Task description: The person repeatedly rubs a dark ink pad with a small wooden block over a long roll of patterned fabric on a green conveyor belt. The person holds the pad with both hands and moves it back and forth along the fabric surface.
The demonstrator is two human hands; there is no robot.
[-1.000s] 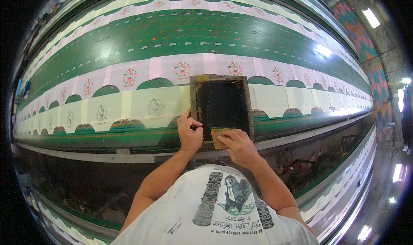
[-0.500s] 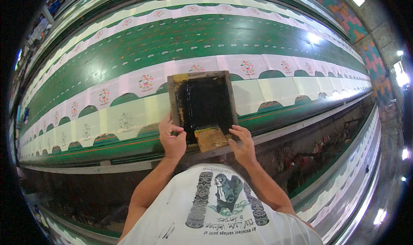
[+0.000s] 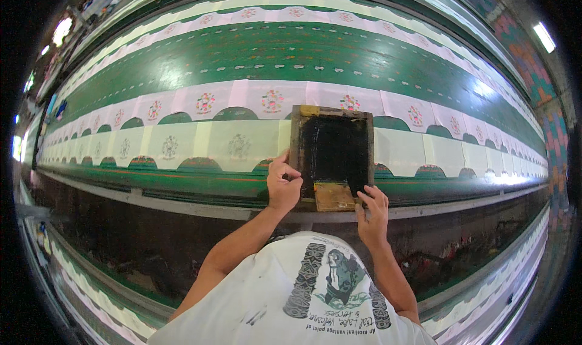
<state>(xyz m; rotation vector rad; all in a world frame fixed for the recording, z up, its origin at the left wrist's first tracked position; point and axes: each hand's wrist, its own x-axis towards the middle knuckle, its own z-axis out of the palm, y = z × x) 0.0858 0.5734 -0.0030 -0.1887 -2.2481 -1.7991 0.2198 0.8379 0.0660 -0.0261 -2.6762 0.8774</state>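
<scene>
A wooden screen-printing frame (image 3: 296, 142) with a dark inner face lies over the near row of pale cloth pieces (image 3: 267, 140). At its near end sits a flat, tan wooden squeegee (image 3: 335, 197), stained with ink. My left hand (image 3: 284, 187) is closed on the frame's left side, thumb and forefinger close together and the other fingers partly hidden by the frame. My right hand (image 3: 373, 211) grips the near right corner with bent fingers, beside the squeegee. Left of the frame, several cloth pieces bear grey round prints (image 3: 170, 147).
Behind runs a row of pink cloth pieces (image 3: 239, 95) with multicoloured round prints, on a long green table (image 3: 200, 63). A pale rail (image 3: 176, 204) follows its near edge. Beyond lie more cloth rows; further tables with cloth curve along the lower left and lower right.
The view has shifted, so the frame and both hands appear further right in the picture. Against the cloth, the frame looks about the same place. Both hands keep their grip on it.
</scene>
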